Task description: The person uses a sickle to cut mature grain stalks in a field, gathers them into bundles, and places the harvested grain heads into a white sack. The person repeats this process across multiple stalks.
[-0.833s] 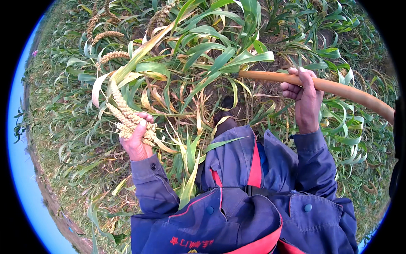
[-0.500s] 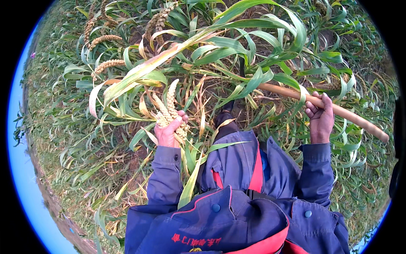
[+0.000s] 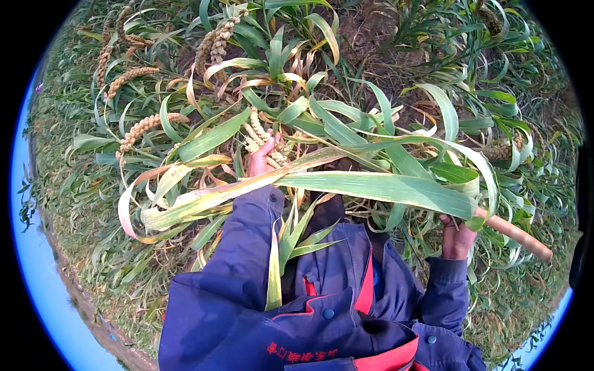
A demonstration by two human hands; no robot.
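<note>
My left hand (image 3: 262,156) is closed around a small bunch of pale millet heads (image 3: 253,135), which stick up past its fingers. Leafy stalks trail below that hand over my sleeve and trousers. At the right, my right hand (image 3: 456,241) grips a smooth wooden handle (image 3: 518,237); the handle's far end is covered by leaves, so the kind of tool cannot be told. Long green and yellowing leaves (image 3: 377,190) cross in front of me between the two hands, partly hiding the left wrist and the right fingers.
Standing millet plants with drooping seed heads (image 3: 148,128) grow to the left, and more heads (image 3: 216,42) hang farther ahead. Bare brown soil (image 3: 371,43) shows at the top. Dense leaves spread along the right side.
The long leaves have swung down and nearer, now lying across both arms. My left hand has moved slightly forward with the millet heads; my right hand and the handle have come lower and nearer.
</note>
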